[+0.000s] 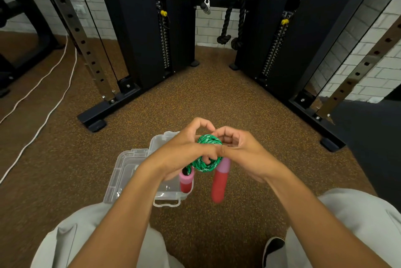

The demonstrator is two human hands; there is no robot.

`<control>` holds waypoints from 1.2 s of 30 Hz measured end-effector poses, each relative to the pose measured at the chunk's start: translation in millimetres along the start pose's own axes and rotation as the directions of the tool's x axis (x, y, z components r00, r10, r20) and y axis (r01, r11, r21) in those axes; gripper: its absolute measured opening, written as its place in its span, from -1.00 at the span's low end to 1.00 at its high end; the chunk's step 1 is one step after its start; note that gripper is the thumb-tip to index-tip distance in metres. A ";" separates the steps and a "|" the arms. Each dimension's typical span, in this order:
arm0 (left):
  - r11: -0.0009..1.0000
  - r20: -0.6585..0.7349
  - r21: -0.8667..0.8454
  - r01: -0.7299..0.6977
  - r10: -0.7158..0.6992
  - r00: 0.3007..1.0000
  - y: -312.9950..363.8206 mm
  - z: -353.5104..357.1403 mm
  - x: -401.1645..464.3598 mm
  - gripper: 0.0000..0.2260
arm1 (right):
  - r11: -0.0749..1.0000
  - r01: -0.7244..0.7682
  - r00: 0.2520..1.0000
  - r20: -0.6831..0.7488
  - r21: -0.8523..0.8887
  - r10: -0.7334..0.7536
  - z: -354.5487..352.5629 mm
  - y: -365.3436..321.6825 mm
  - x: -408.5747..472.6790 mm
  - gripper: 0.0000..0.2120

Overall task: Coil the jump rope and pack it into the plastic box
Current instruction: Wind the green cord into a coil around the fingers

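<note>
While both hands (188,146) (240,148) grip it | green jump rope (207,162) coiled | red-pink handles (219,183) dangling

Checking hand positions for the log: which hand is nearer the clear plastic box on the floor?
Left. The left hand holds the green rope coil directly above the clear plastic box, overlapping it in view. The right hand is off to the box's right, above bare floor.
</note>
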State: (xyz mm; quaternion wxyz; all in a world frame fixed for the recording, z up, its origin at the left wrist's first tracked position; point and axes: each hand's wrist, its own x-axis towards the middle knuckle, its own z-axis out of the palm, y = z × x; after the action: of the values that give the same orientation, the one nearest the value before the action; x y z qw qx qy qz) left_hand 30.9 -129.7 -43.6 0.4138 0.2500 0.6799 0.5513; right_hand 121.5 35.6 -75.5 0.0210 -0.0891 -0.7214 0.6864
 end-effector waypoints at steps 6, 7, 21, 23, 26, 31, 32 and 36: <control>0.952 -0.063 0.298 -0.069 0.092 0.994 -0.4 1.7 -1.0 -0.59 | 0.995 0.038 0.999 0.037 -0.088 -0.035 2.5 -1.3 2.3 -0.83; 0.945 -0.070 0.319 -0.065 0.092 0.993 -0.4 2.0 -1.7 -0.59 | 0.994 0.040 0.998 0.042 -0.097 -0.037 2.8 -0.9 2.2 -0.83; 0.961 -0.213 0.264 -0.083 0.142 0.967 -0.4 -6.8 -4.2 -0.56 | 0.996 0.062 0.997 -0.037 -0.061 -0.064 -3.0 -3.8 -1.3 -0.78; 0.958 -0.215 0.283 -0.055 0.119 0.969 -3.2 -8.3 -2.9 -0.62 | 0.997 0.060 0.995 -0.077 -0.044 -0.064 -3.6 -3.8 -1.5 -0.79; 0.948 -0.137 0.318 0.026 0.019 0.990 -6.4 -11.8 -5.5 -0.73 | 0.998 0.056 0.990 -0.125 -0.023 -0.058 -6.1 -2.6 -0.8 -0.81; 0.972 -0.083 0.221 0.075 -0.058 0.995 -9.5 -15.4 -7.7 -0.79 | 0.995 0.048 0.995 -0.084 -0.092 -0.056 -5.8 -3.8 -1.4 -0.81; 0.971 -0.095 0.225 0.075 -0.055 0.994 -10.9 -15.0 -6.6 -0.79 | 0.990 0.051 0.994 -0.086 -0.130 -0.062 -5.0 -4.0 -0.9 -0.81; 0.961 -0.142 0.260 0.092 -0.056 0.988 -15.1 -14.8 -3.2 -0.80 | 0.981 0.051 0.995 -0.077 -0.187 -0.066 -4.5 -3.4 -0.8 -0.81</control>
State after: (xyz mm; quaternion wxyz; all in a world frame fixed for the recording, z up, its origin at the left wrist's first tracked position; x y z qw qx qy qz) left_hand 22.0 -144.4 -56.4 0.3506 0.2402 0.7827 0.4548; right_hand 122.6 39.8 -71.7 0.0627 -0.0980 -0.7829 0.6112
